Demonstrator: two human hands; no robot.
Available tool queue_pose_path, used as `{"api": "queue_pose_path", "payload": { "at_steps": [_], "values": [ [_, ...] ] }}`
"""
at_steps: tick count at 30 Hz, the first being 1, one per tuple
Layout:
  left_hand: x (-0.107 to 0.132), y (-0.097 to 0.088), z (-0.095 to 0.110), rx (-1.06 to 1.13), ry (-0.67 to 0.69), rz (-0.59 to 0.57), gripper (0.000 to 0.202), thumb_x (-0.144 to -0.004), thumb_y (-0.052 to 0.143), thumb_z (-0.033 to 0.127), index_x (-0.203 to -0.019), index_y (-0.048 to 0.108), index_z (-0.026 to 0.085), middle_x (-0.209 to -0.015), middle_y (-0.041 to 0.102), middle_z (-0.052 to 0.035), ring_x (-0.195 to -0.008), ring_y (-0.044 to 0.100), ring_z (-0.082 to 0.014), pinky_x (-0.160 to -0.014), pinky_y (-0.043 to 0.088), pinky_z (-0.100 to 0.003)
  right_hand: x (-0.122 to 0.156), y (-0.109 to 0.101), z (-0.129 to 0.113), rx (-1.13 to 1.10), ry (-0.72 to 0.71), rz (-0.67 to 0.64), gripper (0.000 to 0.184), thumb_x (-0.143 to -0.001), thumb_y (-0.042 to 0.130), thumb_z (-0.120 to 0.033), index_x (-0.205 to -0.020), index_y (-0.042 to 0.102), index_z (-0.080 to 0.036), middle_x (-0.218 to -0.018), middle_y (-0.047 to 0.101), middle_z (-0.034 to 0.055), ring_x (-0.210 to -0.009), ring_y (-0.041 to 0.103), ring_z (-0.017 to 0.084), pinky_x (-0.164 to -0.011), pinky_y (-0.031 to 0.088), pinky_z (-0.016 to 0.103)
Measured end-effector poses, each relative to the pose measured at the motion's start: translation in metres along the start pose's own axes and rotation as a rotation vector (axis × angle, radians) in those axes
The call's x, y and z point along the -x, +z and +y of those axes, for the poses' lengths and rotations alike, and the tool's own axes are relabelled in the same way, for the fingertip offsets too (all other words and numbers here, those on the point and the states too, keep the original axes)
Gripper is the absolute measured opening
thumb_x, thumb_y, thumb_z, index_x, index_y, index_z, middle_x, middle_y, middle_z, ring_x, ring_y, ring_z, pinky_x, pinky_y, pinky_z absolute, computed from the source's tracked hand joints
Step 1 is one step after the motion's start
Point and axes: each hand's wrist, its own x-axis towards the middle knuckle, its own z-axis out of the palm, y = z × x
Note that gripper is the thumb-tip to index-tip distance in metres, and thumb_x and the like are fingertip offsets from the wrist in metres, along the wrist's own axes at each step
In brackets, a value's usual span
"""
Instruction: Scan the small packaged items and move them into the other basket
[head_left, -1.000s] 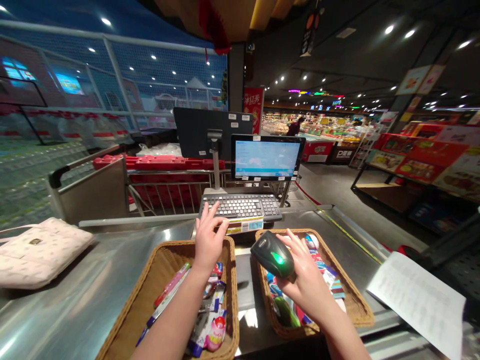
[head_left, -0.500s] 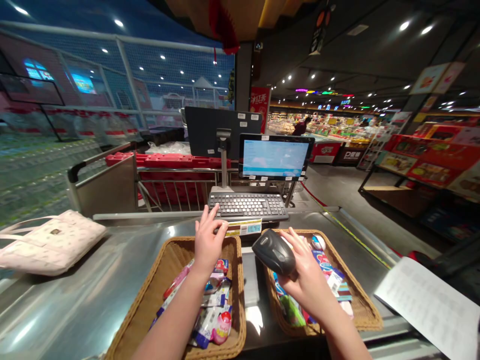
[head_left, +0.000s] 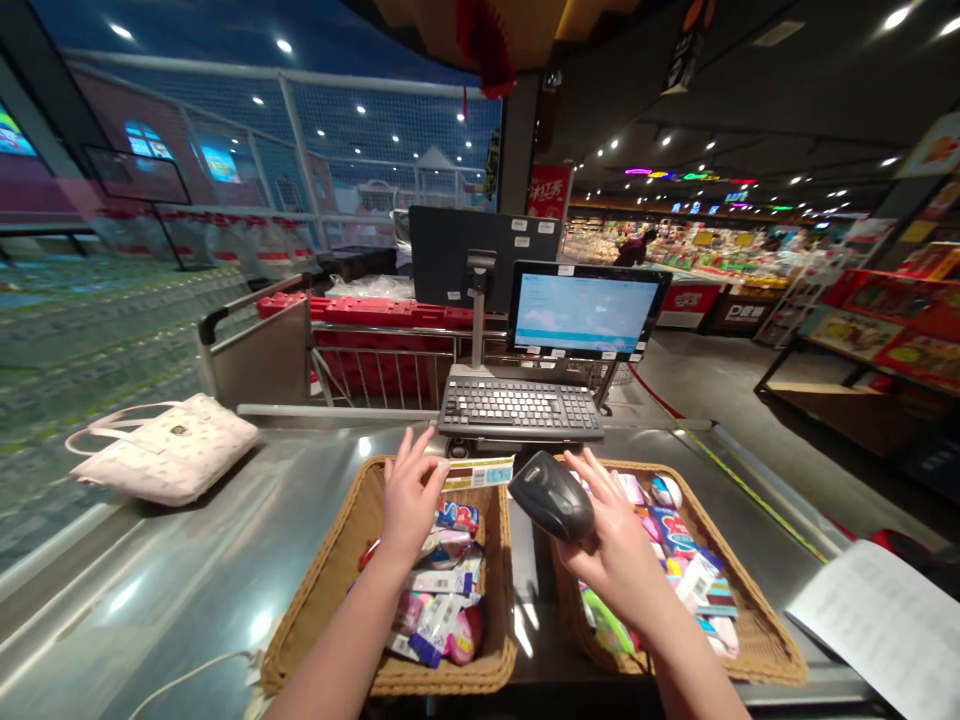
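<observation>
My right hand (head_left: 613,545) grips a black barcode scanner (head_left: 551,495) and holds it above the right wicker basket (head_left: 757,630), which is full of small packaged goods. My left hand (head_left: 411,497) hovers with fingers spread over the far end of the left wicker basket (head_left: 319,590), holding nothing, just short of a barcode strip (head_left: 480,472). That basket holds several wrapped snacks (head_left: 442,600). A black keyboard (head_left: 521,408) and a lit monitor (head_left: 586,312) stand beyond both hands.
A pale handbag (head_left: 169,448) lies on the steel counter (head_left: 150,580) at left. A printed sheet (head_left: 885,625) rests at the right edge. Red shopping baskets (head_left: 375,315) sit behind a metal rail. Store shelves (head_left: 885,330) line the right side.
My left hand drew back from the keyboard toward the left basket. The scanner's green light went out. The view shifted so everything sits further right.
</observation>
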Motion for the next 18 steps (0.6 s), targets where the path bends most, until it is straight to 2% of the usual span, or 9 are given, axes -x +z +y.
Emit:
{"api": "queue_pose_path", "payload": {
  "at_steps": [8, 18],
  "values": [
    [0.025, -0.007, -0.029, -0.039, -0.111, -0.069, 0.03, -0.089, 0.047, 0.038, -0.069, 0.063, 0.022, -0.142, 0.055, -0.0061, -0.145, 0.031, -0.0321, -0.112, 0.018, -0.07, -0.006, 0.01, -0.01, -0.022, -0.013, -0.022, 0.057, -0.07, 0.056, -0.012, -0.127, 0.057, -0.017, -0.149, 0.044, 0.0139, -0.147, 0.025, 0.037, -0.116, 0.023, 0.065],
    [0.043, -0.011, -0.049, -0.07, -0.171, -0.159, 0.029, -0.089, 0.048, 0.036, -0.07, 0.065, 0.022, -0.142, 0.055, -0.0054, -0.145, 0.029, -0.0312, -0.113, 0.017, -0.069, -0.01, 0.022, -0.016, -0.041, 0.012, -0.104, 0.044, -0.072, 0.056, -0.015, -0.115, 0.064, -0.019, -0.149, 0.045, 0.012, -0.146, 0.025, 0.037, -0.114, 0.023, 0.068]
  ]
}}
